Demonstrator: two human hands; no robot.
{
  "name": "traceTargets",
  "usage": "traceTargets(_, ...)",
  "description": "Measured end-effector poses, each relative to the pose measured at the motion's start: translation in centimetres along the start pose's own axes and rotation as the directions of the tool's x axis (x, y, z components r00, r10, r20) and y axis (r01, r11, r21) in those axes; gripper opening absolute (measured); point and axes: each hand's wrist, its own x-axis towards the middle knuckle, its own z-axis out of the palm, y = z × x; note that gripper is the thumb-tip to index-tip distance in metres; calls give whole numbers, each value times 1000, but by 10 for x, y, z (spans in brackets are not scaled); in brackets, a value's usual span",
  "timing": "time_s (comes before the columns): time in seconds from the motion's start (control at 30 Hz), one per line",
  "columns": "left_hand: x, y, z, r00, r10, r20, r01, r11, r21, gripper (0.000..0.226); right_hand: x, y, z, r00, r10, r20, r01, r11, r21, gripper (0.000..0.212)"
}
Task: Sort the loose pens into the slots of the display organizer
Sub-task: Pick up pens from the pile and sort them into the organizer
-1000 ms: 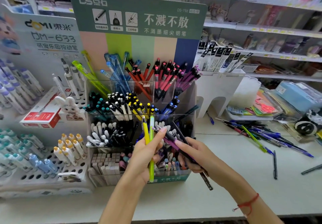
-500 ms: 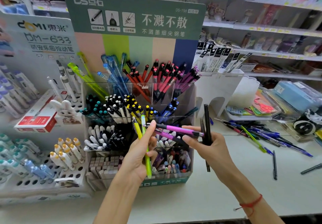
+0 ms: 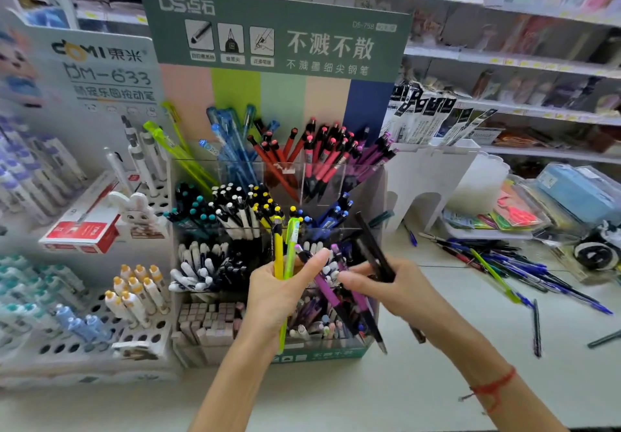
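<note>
The clear tiered display organizer (image 3: 188,243) stands under a green sign, its slots full of pens grouped by colour. In front of its lower tiers my left hand (image 3: 275,294) grips a bundle of pens: a yellow pen (image 3: 278,250), a green pen (image 3: 291,247) and two purple pens (image 3: 331,300) that slant down to the right. My right hand (image 3: 393,289) holds black pens (image 3: 371,247) upright-tilted, and its fingertips touch the purple pens. A pile of loose pens (image 3: 510,260), mostly blue, lies on the counter at the right.
A white peg rack of stubby pens (image 3: 67,314) and a red box (image 3: 79,230) stand at the left. A white stand (image 3: 430,176) with packaged refills and trays of stationery (image 3: 504,210) sit at the right. Single pens (image 3: 536,327) lie on the counter.
My right hand has dropped and moved left, tilting its black pens, and now touches the purple pens. The purple pens in my left hand have swung from level to slanting downward.
</note>
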Motion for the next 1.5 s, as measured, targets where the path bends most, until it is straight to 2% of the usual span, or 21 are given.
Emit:
traceTargets(0.07,1,-1,6,1000,20,1,-20,999,-42,31,2,7,7,999,10,33,-9,1000,-23,22)
traceTargets(0.17,5,-3,12,1000,9,-11,-10,998,-59,29,4,13,7,999,6,42,-5,999,-44,30)
traceTargets(0.3,4,-2,21,1000,3,-18,-5,994,-110,25,3,16,8,994,-51,94,60,994,-94,17)
traceTargets(0.4,5,-1,26,1000,-9,7,10,995,-95,22,3,16,11,995,-58,87,66,994,-91,24)
traceTargets(0.53,1,-3,25,991,-1,137,-4,999,37,30,8,16,5,985,120,-125,-90,971,223,34)
traceTargets(0.63,-1,-7,25,971,-9,238,-22,991,130,17,10,15,2,958,148,-246,-56,937,344,34)
traceTargets(0.83,1,1,20,955,-6,298,-64,972,225,30,12,13,2,936,151,-318,17,884,468,35)
traceTargets(0.93,3,11,16,910,-46,412,-72,961,267,30,18,10,-7,945,108,-308,61,869,492,35)
traceTargets(1.07,8,20,16,879,-84,470,-56,960,276,25,27,4,-18,966,-13,-260,144,859,491,73)
traceTargets(1.1,9,23,17,871,-94,483,-43,963,265,24,28,1,-23,968,-63,-242,175,863,474,73)
traceTargets(1.2,10,28,20,841,-107,530,-21,973,230,28,28,-9,-33,955,-208,-212,270,906,326,44)
traceTargets(1.27,13,33,21,859,-82,506,-25,979,201,36,32,-19,-37,927,-275,-253,334,914,229,32)
traceTargets(1.33,20,36,20,915,-17,403,-62,981,183,38,45,-28,-44,866,-318,-386,408,895,179,29)
traceTargets(1.43,28,35,9,980,71,185,-86,994,73,23,79,-41,-64,648,-300,-701,487,870,77,27)
traceTargets(1.5,30,32,1,993,72,99,-68,997,-37,18,101,-46,-75,564,-325,-759,476,879,-23,27)
